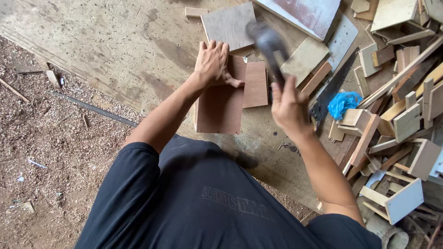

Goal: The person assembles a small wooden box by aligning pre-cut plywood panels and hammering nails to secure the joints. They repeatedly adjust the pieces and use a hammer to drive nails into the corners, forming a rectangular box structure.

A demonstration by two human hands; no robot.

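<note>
My left hand [213, 63] presses flat on the top of a brown plywood box-like piece [219, 108] that stands on a large worn board [115, 50]. Its thumb points right toward a smaller brown panel [256, 84] joined at the piece's right side. My right hand [290, 107] grips the handle of a hammer [269, 45], raised and blurred, with its dark head above the small panel. A few small nails [288, 147] lie on the board near my right wrist.
A heap of wood offcuts [397, 115] fills the right side, with a blue plastic bag [344, 103] and a dark saw blade [330, 94] in it. More plywood squares [229, 25] lie at the top. Sawdust [41, 152] covers the ground at left.
</note>
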